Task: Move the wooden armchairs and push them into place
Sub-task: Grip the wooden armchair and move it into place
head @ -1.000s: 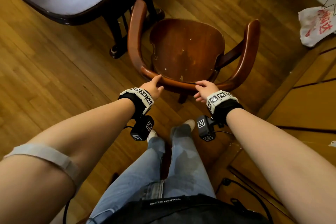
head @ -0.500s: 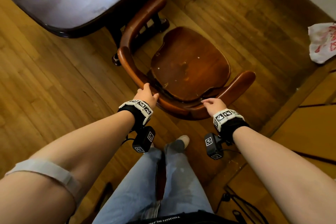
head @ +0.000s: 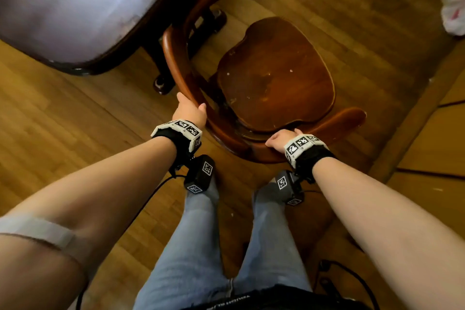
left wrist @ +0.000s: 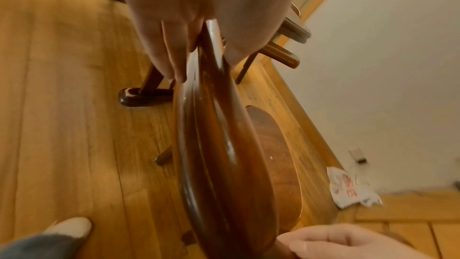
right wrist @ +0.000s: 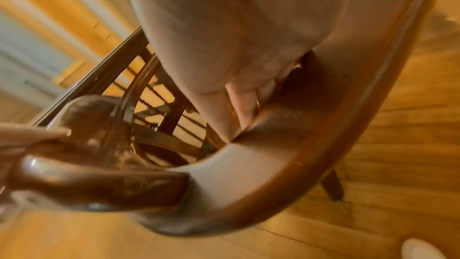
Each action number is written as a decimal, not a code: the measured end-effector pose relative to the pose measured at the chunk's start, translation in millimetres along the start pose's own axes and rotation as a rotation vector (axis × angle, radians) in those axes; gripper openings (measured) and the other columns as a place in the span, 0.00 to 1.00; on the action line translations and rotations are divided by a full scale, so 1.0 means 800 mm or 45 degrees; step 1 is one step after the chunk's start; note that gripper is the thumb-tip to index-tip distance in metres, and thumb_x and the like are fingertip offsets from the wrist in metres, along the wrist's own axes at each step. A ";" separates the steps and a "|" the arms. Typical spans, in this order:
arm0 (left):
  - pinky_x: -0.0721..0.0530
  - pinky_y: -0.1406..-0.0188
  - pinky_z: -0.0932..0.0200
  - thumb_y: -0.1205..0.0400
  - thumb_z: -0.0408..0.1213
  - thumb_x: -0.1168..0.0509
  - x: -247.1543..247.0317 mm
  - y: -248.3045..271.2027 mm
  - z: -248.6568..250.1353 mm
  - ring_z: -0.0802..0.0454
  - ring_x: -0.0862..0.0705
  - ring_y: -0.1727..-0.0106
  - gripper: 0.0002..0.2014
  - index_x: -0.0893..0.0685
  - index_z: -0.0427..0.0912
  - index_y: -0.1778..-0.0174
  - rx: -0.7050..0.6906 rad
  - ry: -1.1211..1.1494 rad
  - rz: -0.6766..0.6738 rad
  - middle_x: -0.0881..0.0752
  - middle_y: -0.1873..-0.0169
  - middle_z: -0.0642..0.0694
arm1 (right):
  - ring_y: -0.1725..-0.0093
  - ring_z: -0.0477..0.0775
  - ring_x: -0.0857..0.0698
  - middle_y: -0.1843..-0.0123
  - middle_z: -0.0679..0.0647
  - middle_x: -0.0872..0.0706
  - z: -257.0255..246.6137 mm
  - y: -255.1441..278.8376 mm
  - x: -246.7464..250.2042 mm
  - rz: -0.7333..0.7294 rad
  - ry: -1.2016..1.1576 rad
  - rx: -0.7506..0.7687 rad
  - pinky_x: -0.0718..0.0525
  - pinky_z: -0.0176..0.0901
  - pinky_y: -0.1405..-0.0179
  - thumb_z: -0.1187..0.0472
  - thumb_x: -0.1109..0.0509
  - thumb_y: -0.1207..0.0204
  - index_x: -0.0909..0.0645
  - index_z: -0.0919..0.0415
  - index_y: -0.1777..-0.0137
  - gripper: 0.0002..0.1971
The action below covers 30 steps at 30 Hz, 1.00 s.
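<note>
Both hands clamped on the back rail of a wooden armchair [head: 275, 75] at the corner of a dark bench [head: 63, 7].

The armchair fills the centre of the head view, standing on the plank floor [head: 63, 113] with 1 curved arm reaching under the bench edge at upper centre. The left hand [head: 190, 111] wraps the bentwood rail [head: 176, 65] at centre left, thumb on 1 side and fingers [left wrist: 171, 56] on the other; the right hand [head: 280, 137] curls over the rail at centre right. Solid timber, so likely heavy and rigid. The glossy varnish looks slippery, so each grip should stay fully wrapped. The rail is the sound place to hold, 2 hands well apart for steering. Its legs may scrape the floor or knock the bench's foot [head: 163, 83].
</note>
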<state>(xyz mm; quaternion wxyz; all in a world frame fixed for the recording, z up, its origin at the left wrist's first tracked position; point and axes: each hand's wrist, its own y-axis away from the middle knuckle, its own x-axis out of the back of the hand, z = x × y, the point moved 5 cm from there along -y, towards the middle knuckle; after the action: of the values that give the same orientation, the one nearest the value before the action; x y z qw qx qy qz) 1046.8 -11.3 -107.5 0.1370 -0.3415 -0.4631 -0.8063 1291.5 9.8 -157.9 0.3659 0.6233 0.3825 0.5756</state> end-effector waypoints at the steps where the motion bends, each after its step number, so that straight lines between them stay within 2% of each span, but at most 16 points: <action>1: 0.19 0.46 0.48 0.15 0.44 0.39 0.003 -0.008 0.000 0.36 0.17 0.35 0.37 0.53 0.38 0.17 -0.043 0.032 -0.049 0.22 0.29 0.37 | 0.21 0.55 0.29 0.27 0.54 0.20 -0.010 0.001 -0.003 -0.014 -0.023 -0.008 0.55 0.52 0.15 0.44 0.45 0.16 0.19 0.52 0.30 0.23; 3: 0.17 0.50 0.54 0.18 0.42 0.34 0.012 -0.023 -0.001 0.39 0.16 0.38 0.47 0.64 0.42 0.16 -0.135 0.084 -0.169 0.24 0.28 0.38 | 0.21 0.54 0.29 0.27 0.52 0.19 -0.029 -0.001 -0.010 0.009 -0.107 -0.022 0.56 0.52 0.15 0.42 0.43 0.17 0.17 0.49 0.33 0.22; 5: 0.13 0.48 0.50 0.20 0.42 0.31 0.020 -0.035 -0.005 0.39 0.14 0.43 0.54 0.73 0.46 0.18 -0.190 0.082 -0.248 0.23 0.30 0.37 | 0.23 0.53 0.27 0.30 0.51 0.17 -0.044 -0.001 -0.018 0.067 -0.177 -0.047 0.57 0.52 0.16 0.41 0.43 0.18 0.15 0.47 0.36 0.21; 7: 0.11 0.47 0.45 0.20 0.43 0.31 0.019 -0.045 -0.007 0.41 0.13 0.49 0.55 0.75 0.50 0.19 -0.235 0.100 -0.285 0.21 0.35 0.37 | 0.23 0.54 0.27 0.31 0.51 0.16 -0.054 -0.002 -0.024 0.122 -0.233 -0.088 0.56 0.52 0.16 0.40 0.43 0.19 0.14 0.46 0.38 0.20; 10: 0.09 0.56 0.45 0.20 0.43 0.32 0.011 -0.054 -0.017 0.39 0.12 0.55 0.53 0.74 0.50 0.19 -0.214 0.161 -0.331 0.21 0.47 0.40 | 0.22 0.54 0.29 0.30 0.52 0.16 -0.058 0.003 -0.031 0.171 -0.266 -0.149 0.55 0.51 0.16 0.40 0.42 0.19 0.14 0.48 0.39 0.21; 14: 0.12 0.66 0.52 0.20 0.43 0.32 0.005 -0.061 -0.043 0.43 0.13 0.58 0.49 0.63 0.42 0.17 -0.184 0.189 -0.344 0.17 0.44 0.38 | 0.21 0.55 0.31 0.28 0.53 0.18 -0.065 0.010 -0.045 0.192 -0.247 -0.230 0.52 0.50 0.16 0.40 0.42 0.19 0.14 0.47 0.39 0.21; 16: 0.15 0.70 0.57 0.20 0.43 0.32 0.004 -0.060 -0.052 0.49 0.15 0.63 0.48 0.63 0.42 0.17 -0.201 0.179 -0.342 0.17 0.45 0.40 | 0.18 0.58 0.36 0.26 0.54 0.21 -0.067 0.019 -0.053 0.218 -0.259 -0.247 0.50 0.49 0.17 0.40 0.42 0.19 0.15 0.47 0.37 0.21; 18: 0.14 0.63 0.54 0.20 0.41 0.33 0.004 -0.055 -0.055 0.50 0.17 0.63 0.49 0.66 0.44 0.17 -0.253 0.181 -0.338 0.19 0.46 0.41 | 0.17 0.59 0.40 0.24 0.54 0.23 -0.065 0.028 -0.065 0.237 -0.296 -0.254 0.48 0.50 0.19 0.40 0.42 0.19 0.15 0.48 0.36 0.21; 20: 0.14 0.54 0.53 0.20 0.40 0.33 0.003 -0.047 -0.062 0.48 0.17 0.56 0.50 0.68 0.45 0.17 -0.298 0.173 -0.348 0.20 0.47 0.42 | 0.17 0.59 0.40 0.25 0.53 0.22 -0.062 0.035 -0.083 0.267 -0.331 -0.261 0.46 0.50 0.19 0.40 0.41 0.19 0.15 0.47 0.36 0.21; 23: 0.16 0.55 0.56 0.20 0.42 0.32 -0.004 -0.030 -0.084 0.49 0.18 0.55 0.48 0.62 0.41 0.16 -0.302 0.113 -0.377 0.18 0.41 0.39 | 0.19 0.59 0.37 0.27 0.53 0.19 -0.058 0.051 -0.120 0.277 -0.386 -0.261 0.47 0.50 0.17 0.39 0.41 0.20 0.14 0.47 0.39 0.20; 25: 0.16 0.55 0.56 0.20 0.42 0.32 -0.010 -0.013 -0.102 0.49 0.18 0.56 0.48 0.61 0.40 0.16 -0.303 0.069 -0.400 0.17 0.41 0.40 | 0.18 0.59 0.37 0.27 0.53 0.20 -0.053 0.067 -0.152 0.259 -0.427 -0.285 0.48 0.50 0.18 0.40 0.41 0.19 0.14 0.47 0.38 0.20; 28: 0.15 0.53 0.54 0.21 0.42 0.32 -0.021 0.017 -0.124 0.47 0.17 0.56 0.50 0.64 0.41 0.16 -0.346 0.011 -0.427 0.16 0.43 0.39 | 0.18 0.60 0.40 0.25 0.53 0.22 -0.044 0.095 -0.196 0.254 -0.496 -0.327 0.47 0.50 0.19 0.41 0.41 0.19 0.15 0.47 0.37 0.20; 30: 0.14 0.53 0.52 0.21 0.41 0.32 -0.029 0.043 -0.138 0.45 0.17 0.56 0.52 0.69 0.44 0.17 -0.406 -0.022 -0.461 0.18 0.46 0.40 | 0.17 0.60 0.41 0.25 0.52 0.22 -0.036 0.116 -0.233 0.234 -0.547 -0.354 0.46 0.50 0.19 0.41 0.42 0.19 0.15 0.47 0.35 0.21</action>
<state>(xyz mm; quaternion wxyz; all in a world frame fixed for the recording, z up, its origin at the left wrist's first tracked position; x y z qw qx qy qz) 1035.5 -124.9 -138.3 -0.0695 -0.2773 -0.3846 -0.8777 1259.2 -197.9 -153.7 0.4670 0.7069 0.1553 0.5080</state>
